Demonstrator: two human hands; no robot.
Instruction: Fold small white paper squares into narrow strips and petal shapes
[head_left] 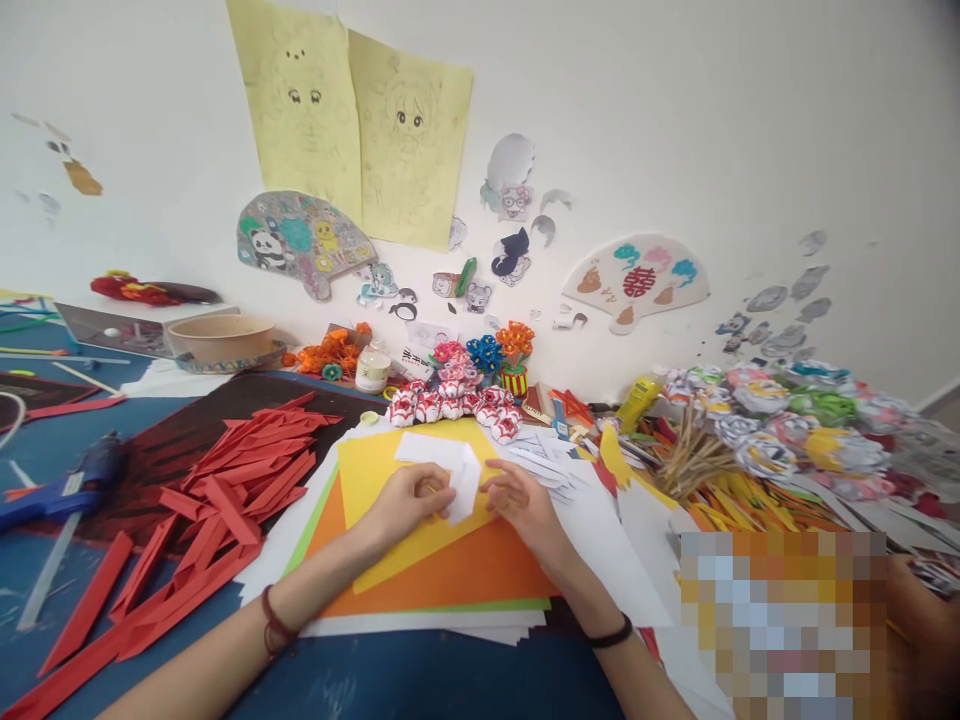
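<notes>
A folded strip of white paper (466,482) is held above the yellow sheet (375,500), bent at an angle, with one arm reaching left. My left hand (409,500) pinches its lower left part between thumb and fingers. Just to the right of the strip is my right hand (525,508), fingers loosely curved and apart; its fingertips are close to the paper edge, and I cannot tell whether they touch. Beneath both hands lies a stack of coloured paper, with an orange sheet (465,570) under the yellow one and white sheets below.
Folded red paper strips (225,520) are heaped at left, beside a blue glue gun (75,490). White paper strips (544,465) lie behind my right hand. Paper flowers (780,410) and yellow strips (727,500) crowd the right. A bowl (223,338) stands at the back left.
</notes>
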